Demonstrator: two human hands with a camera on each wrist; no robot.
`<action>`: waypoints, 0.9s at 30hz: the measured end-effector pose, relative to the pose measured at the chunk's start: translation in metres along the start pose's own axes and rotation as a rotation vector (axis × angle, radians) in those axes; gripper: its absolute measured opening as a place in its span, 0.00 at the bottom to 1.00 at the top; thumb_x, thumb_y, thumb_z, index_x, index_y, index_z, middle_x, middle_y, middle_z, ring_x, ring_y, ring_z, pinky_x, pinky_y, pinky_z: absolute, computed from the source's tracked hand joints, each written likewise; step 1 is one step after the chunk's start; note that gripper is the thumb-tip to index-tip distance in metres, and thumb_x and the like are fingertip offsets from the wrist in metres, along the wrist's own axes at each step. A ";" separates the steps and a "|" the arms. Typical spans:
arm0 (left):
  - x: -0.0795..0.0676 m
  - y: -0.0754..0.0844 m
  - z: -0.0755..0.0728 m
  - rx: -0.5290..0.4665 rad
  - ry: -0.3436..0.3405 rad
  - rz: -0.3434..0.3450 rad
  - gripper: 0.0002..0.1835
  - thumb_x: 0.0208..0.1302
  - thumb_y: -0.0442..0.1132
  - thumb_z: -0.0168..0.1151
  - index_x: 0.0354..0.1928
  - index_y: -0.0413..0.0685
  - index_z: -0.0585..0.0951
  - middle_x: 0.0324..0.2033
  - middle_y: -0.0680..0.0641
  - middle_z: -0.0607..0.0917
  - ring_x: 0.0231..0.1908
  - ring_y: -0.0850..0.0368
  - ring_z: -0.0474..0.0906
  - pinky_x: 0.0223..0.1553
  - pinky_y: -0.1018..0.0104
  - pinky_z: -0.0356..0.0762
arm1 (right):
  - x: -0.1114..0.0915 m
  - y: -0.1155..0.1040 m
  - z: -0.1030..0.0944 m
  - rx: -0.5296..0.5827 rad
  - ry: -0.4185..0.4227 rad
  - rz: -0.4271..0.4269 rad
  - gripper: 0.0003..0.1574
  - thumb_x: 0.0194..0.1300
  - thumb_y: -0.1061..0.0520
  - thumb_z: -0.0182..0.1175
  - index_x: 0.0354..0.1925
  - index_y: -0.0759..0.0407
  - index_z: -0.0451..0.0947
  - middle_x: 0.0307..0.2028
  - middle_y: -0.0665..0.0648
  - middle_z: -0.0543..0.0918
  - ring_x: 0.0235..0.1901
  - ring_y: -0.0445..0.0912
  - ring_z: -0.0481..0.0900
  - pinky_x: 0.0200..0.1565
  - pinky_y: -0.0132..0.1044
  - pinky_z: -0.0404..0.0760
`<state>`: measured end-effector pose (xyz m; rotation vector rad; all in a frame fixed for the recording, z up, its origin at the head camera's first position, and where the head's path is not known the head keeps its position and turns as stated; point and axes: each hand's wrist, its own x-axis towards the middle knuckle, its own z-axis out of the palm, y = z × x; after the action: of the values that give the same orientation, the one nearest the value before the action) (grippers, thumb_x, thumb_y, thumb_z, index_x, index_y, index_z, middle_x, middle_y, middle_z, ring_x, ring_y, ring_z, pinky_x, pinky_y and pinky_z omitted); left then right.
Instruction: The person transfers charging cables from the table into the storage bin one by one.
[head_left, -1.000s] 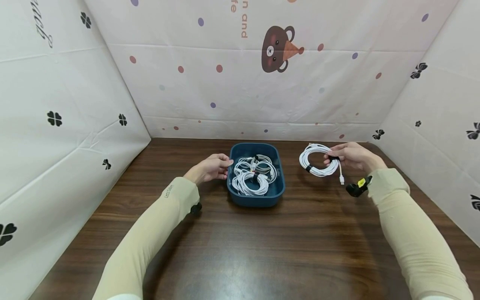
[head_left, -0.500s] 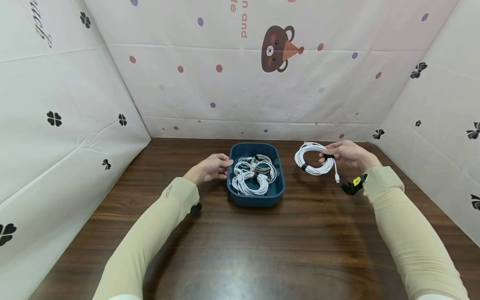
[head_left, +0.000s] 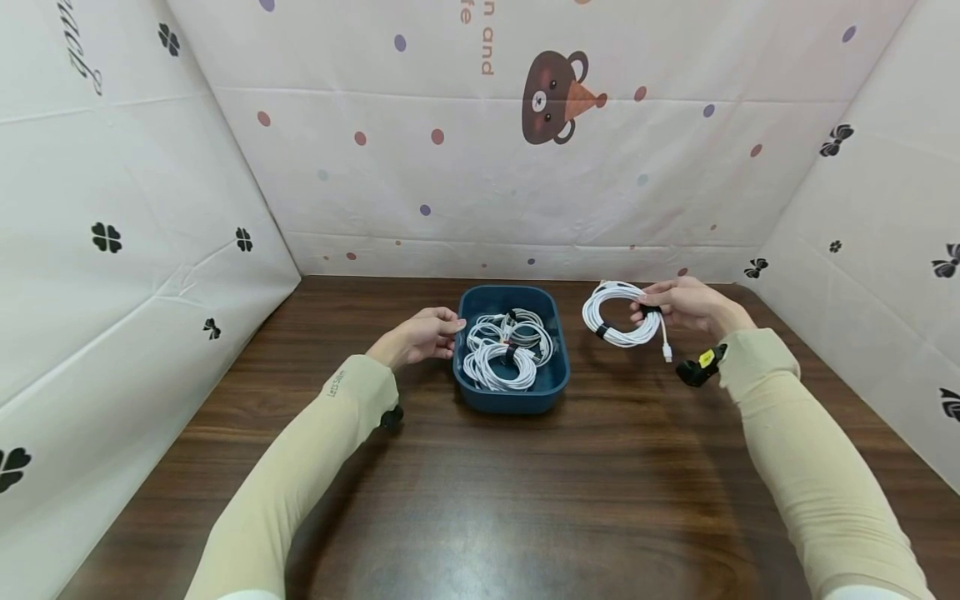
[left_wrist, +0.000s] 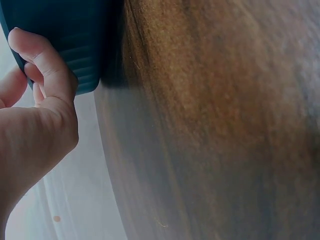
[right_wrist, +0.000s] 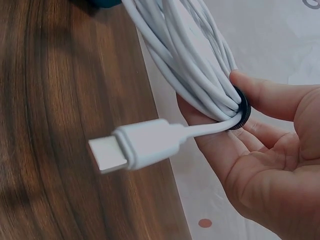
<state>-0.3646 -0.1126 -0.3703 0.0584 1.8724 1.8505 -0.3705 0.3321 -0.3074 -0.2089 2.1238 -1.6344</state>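
A coil of white USB cable (head_left: 622, 315), bound with black straps, hangs above the table from my right hand (head_left: 686, 307). Thumb and fingers pinch it at one strap; in the right wrist view its white plug (right_wrist: 145, 145) dangles free below the hand. At the left side of the dark blue bin (head_left: 512, 403), my left hand (head_left: 426, 337) holds the rim with thumb and fingers, also seen from below in the left wrist view. Inside the bin lie several more coiled white cables (head_left: 502, 367), overlapping one another. The held coil is apart from the bin, to its right.
The bin stands on a dark wood table (head_left: 480, 500) near its back edge. White printed sheets rise behind it as a back wall (head_left: 337, 183) and at the left and right sides.
My right hand has moved a little to the left with the cable coil, bringing it nearer the bin. The left hand and the bin have stayed in place.
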 end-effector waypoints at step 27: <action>-0.002 -0.001 0.001 -0.032 -0.002 -0.004 0.04 0.71 0.38 0.54 0.42 0.48 0.69 0.27 0.50 0.74 0.27 0.55 0.70 0.29 0.68 0.77 | 0.017 -0.019 0.021 -0.013 -0.010 -0.033 0.25 0.75 0.62 0.46 0.62 0.78 0.57 0.37 0.54 0.86 0.39 0.44 0.86 0.43 0.34 0.83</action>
<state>-0.3624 -0.1126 -0.3709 0.0458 1.8403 1.8764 -0.3796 0.3018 -0.2982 -0.2564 2.1342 -1.6353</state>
